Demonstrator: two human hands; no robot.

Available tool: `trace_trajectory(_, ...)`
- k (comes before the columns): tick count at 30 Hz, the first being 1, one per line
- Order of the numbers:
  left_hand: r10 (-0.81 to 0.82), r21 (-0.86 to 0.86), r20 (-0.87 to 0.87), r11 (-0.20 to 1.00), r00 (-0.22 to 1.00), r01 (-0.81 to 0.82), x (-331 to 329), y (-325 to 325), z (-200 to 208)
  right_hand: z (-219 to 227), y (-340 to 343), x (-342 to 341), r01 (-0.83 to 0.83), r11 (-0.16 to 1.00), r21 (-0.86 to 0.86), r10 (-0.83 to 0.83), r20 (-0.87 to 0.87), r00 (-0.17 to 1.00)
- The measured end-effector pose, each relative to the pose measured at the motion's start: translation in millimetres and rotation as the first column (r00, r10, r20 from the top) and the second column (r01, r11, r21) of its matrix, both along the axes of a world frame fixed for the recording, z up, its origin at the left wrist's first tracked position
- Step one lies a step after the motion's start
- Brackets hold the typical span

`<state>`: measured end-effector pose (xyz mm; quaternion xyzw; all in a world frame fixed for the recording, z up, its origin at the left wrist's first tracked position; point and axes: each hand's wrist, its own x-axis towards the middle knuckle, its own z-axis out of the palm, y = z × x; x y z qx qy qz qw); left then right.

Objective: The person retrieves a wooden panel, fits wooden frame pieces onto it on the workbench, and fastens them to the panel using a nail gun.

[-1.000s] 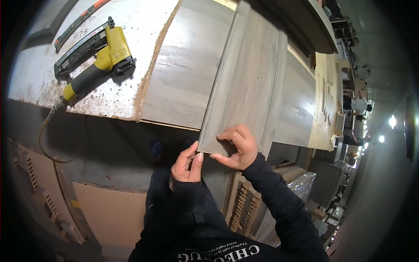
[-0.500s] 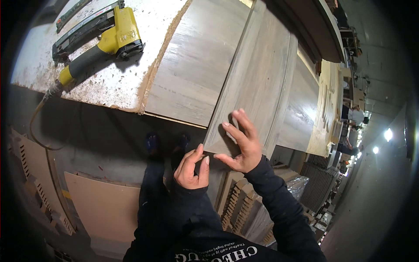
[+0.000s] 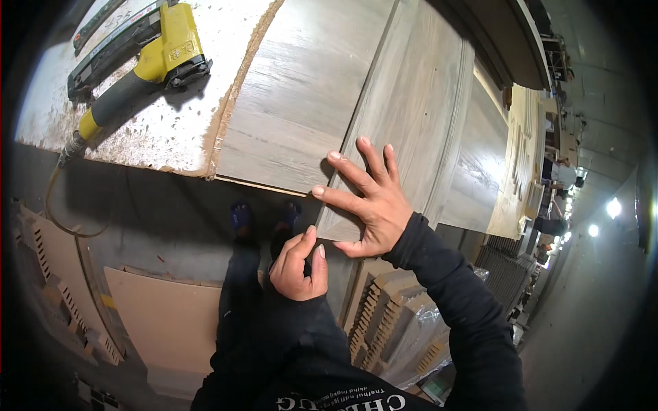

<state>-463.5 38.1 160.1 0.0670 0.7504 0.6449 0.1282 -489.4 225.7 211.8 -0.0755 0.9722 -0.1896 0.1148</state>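
A long grey wood-grain cabinet door [image 3: 418, 89] with a raised frame lies over flat grey panels, its near end jutting past their edge. My right hand [image 3: 373, 205] rests spread on that end, fingers across its left frame strip and thumb at the near edge. Just below the door's near left corner is my left hand [image 3: 299, 267], fingers half curled and thumb standing apart from them; nothing shows between them. Under the door, to the left, lies a flat grey panel [image 3: 295, 103].
A yellow and black nail gun [image 3: 168, 51] with an air hose [image 3: 48, 198] lies on a worn white board [image 3: 181, 137] at left. Dark curved panels [image 3: 500, 34] stand at the far right. Below are a leaning tan board [image 3: 171, 329] and notched, film-wrapped wooden parts [image 3: 384, 315].
My right hand has gone from hovering with bent fingers to lying spread on the door's near end, reaching over its left edge. My left hand has barely moved.
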Motion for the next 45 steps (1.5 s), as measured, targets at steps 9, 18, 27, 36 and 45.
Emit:
trace_trajectory(9,-0.136,-0.016,0.014,0.991,0.991,0.137,-19.2,-17.0,13.6,-4.6,2.2,0.7,-0.031,0.999,-0.007,0.031,-0.025,0.999)
trace_trajectory(18,-0.517,-0.773,-0.604,0.563,0.606,-0.290,-260.8,-113.1,17.2,-5.4,8.7,5.1,-0.028,0.999,0.014,0.029,-0.018,0.999)
trace_trajectory(27,-0.511,-0.855,-0.277,0.517,0.814,0.033,-288.3,-82.3,39.6,-9.8,6.8,5.0,-0.059,0.998,0.022,0.061,-0.068,0.996)
trace_trajectory(36,-0.415,0.150,0.425,0.909,0.804,0.390,-162.1,-133.1,90.2,-6.7,2.8,4.5,-0.066,0.998,-0.001,0.066,-0.039,0.997)
trace_trajectory(45,-0.748,-0.130,0.078,0.648,0.659,0.750,-149.2,-114.2,35.5,-7.6,8.3,4.5,-0.038,0.999,0.030,0.039,-0.029,0.999)
